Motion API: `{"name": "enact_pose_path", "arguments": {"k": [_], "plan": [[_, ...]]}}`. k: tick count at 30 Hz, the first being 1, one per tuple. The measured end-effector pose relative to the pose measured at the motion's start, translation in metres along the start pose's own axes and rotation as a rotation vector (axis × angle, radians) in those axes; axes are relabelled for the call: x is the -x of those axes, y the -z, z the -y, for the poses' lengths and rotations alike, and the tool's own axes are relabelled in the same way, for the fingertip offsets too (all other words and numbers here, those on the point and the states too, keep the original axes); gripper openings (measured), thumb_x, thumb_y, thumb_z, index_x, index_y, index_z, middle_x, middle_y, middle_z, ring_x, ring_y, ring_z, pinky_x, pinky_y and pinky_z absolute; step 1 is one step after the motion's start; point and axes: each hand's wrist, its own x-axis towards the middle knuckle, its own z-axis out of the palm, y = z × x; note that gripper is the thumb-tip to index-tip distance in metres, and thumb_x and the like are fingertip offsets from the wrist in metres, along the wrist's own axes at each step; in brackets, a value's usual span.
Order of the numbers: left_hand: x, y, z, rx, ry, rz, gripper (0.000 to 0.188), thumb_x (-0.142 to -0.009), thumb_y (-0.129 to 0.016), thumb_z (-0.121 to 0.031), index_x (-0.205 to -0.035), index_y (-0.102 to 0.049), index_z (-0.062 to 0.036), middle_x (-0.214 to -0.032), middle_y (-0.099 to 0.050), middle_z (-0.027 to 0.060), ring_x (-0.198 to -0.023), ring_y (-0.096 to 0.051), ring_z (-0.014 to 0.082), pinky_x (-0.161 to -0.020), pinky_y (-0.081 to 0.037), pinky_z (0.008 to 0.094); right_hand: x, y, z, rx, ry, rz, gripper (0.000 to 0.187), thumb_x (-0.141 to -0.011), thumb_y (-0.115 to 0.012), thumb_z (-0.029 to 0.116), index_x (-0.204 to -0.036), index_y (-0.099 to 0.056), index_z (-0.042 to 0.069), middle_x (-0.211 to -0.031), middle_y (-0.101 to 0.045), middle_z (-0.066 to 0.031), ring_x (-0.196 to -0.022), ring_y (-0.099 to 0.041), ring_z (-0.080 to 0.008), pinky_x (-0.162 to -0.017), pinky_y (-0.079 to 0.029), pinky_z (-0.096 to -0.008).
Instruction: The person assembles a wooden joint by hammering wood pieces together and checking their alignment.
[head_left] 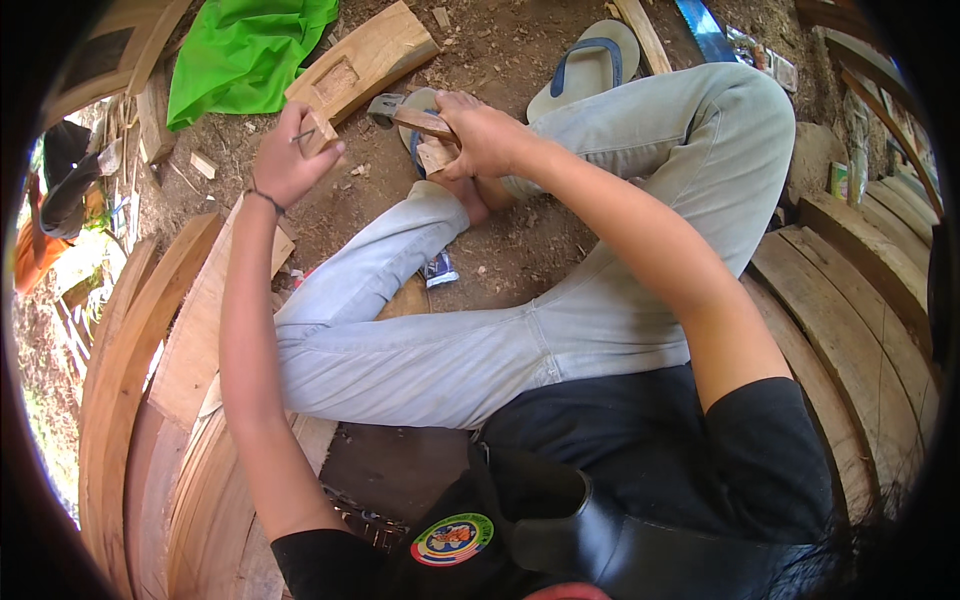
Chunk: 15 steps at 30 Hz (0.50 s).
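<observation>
My left hand (288, 165) is closed around a small wood block (319, 133), and a thin dark nail-like piece shows at the block's near side. My right hand (490, 135) grips the wooden handle of a hammer (424, 122), whose metal head points left toward the block without touching it. A pale wood piece (436, 155) shows under the right fingers; whether the hand holds it I cannot tell. Just beyond my left hand, a thick timber (375, 60) with a rectangular recess cut in it lies on the ground.
A bright green cloth (245, 55) lies at the far left. One grey flip-flop (590, 70) rests beyond my right arm. Curved wooden boards (150, 340) stand at the left, with more planks (840, 320) at the right. A blue saw blade (705, 30) shows far right. Wood chips dot the dirt.
</observation>
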Motion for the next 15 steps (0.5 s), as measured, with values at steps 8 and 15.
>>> {"name": "enact_pose_path", "arguments": {"k": [8,15], "plan": [[0.024,-0.034,-0.048,0.254,-0.173,0.130,0.057,-0.076,-0.077,-0.024,-0.122,-0.051,-0.0012,-0.104,-0.062,0.0202,-0.094,-0.064,0.0361,-0.083,-0.051,0.0398,-0.002,-0.007,-0.006,-0.022,-0.045,0.056,0.063,-0.063,-0.084,0.045,-0.108,-0.064,0.004,-0.141,-0.041,-0.0297,-0.132,-0.039,-0.0445,-0.109,-0.035,-0.0472],[0.025,-0.045,-0.055,0.152,-0.325,0.145,0.058,-0.074,-0.077,-0.023,-0.122,-0.052,-0.0018,-0.106,-0.063,0.0200,-0.096,-0.063,0.0378,-0.080,-0.052,0.0408,0.000,-0.020,-0.018,0.016,0.062,-0.091,0.058,-0.062,-0.083,0.034,-0.106,-0.060,0.003,-0.109,-0.051,-0.0190,-0.108,-0.050,-0.0386,-0.095,-0.044,-0.0436]]}}
